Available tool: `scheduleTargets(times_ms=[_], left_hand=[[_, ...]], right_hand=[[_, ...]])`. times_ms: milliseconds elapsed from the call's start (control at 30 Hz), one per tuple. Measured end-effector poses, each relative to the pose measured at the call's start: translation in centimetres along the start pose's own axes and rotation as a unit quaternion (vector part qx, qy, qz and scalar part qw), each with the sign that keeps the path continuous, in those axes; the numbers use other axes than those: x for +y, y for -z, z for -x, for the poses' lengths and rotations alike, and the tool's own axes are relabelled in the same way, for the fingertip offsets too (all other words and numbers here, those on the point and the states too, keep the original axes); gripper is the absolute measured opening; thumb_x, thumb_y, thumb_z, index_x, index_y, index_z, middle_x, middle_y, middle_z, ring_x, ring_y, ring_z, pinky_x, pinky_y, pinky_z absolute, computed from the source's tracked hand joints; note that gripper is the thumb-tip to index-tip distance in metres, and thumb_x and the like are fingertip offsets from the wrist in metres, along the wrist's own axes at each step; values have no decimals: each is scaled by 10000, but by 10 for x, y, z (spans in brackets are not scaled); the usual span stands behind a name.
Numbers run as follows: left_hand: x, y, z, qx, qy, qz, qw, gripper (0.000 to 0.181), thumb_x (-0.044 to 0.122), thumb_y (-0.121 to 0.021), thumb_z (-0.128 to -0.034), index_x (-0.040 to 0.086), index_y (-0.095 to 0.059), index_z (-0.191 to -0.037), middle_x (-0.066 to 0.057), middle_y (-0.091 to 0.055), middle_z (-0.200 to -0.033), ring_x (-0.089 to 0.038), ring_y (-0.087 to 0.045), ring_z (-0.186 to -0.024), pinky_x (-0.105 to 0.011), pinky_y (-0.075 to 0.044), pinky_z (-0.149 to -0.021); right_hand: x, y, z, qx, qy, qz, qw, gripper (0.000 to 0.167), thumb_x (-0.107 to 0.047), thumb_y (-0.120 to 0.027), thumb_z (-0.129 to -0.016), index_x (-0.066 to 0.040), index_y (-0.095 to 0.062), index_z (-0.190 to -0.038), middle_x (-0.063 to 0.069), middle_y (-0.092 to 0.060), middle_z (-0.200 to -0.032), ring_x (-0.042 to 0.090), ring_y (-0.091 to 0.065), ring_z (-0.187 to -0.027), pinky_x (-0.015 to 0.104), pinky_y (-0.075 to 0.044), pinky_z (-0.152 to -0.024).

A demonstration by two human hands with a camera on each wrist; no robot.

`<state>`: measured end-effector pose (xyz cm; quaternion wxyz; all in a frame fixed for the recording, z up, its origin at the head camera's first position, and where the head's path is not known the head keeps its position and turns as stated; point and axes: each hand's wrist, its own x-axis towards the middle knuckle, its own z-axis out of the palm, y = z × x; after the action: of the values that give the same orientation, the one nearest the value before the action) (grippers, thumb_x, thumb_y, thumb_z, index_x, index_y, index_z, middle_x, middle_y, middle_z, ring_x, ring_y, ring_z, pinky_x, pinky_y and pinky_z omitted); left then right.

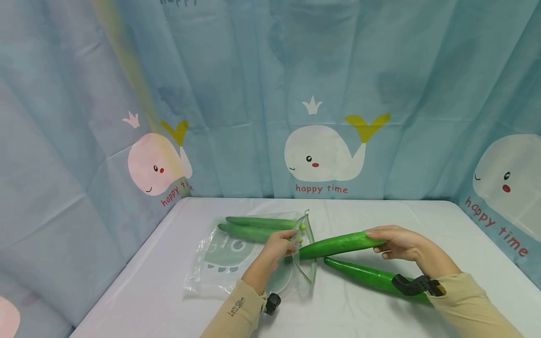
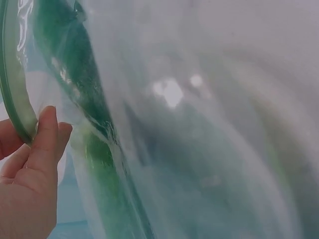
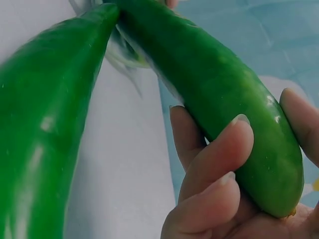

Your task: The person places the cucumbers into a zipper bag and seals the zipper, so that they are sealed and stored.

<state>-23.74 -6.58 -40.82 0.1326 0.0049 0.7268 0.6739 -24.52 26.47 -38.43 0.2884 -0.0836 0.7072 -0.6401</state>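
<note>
My right hand (image 1: 397, 241) grips a cucumber (image 1: 338, 245) by its near end, thumb on one side and fingers on the other in the right wrist view. The cucumber's far end is inside the mouth of a clear zip bag (image 1: 196, 281) with a green edge. Pinched in my left hand (image 1: 279, 249) is that bag's rim, by the green zip strip (image 2: 22, 124). Two more cucumbers (image 1: 249, 232) lie inside the bag, seen through the plastic. Another cucumber (image 1: 367, 274) rests on the table below my right hand, partly hidden by the wrist camera mount.
The white table (image 1: 148, 300) reaches back to a blue curtain (image 1: 236, 155) printed with whales. A black wrist camera (image 1: 272, 303) sits at my left cuff, and a black mount (image 1: 416, 285) at my right wrist overhangs the loose cucumber.
</note>
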Motion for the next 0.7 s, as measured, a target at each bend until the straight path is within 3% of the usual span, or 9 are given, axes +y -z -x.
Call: scheduleTargets(times_ms=[367, 567, 700], left_hand=[[-2, -1, 1, -36, -65, 58, 10000, 550, -128, -542, -874, -12, -488, -1409, -233, -424, -1457, -325, -497, -1276, -329, -495, -796], [-2, -3, 1, -41, -59, 77, 9999, 556, -132, -549, -867, -12, -492, -1406, -232, -418, -1463, -323, -488, -1286, -326, -490, -780], [-1, -3, 1, -32, -77, 97, 9999, 553, -136, -548, -865, -15, -495, -1402, -233, -428, -1455, -322, -488, -1287, -321, -492, -770]], right_hand=[[2, -15, -17, 189, -277, -147, 9993, 196, -293, -511, -997, -126, -615, -986, 65, -574, -944, 111, -528, -707, 222, -430, -601], [5, -21, -26, 178, -225, -284, 9992, 170, -213, -422, -969, -103, -550, -993, 82, -478, -979, 118, -439, -686, 220, -371, -581], [6, -22, -29, 157, -153, -423, 9989, 175, -164, -422, -975, -74, -561, -1032, 78, -468, -968, 130, -448, -720, 218, -397, -612]])
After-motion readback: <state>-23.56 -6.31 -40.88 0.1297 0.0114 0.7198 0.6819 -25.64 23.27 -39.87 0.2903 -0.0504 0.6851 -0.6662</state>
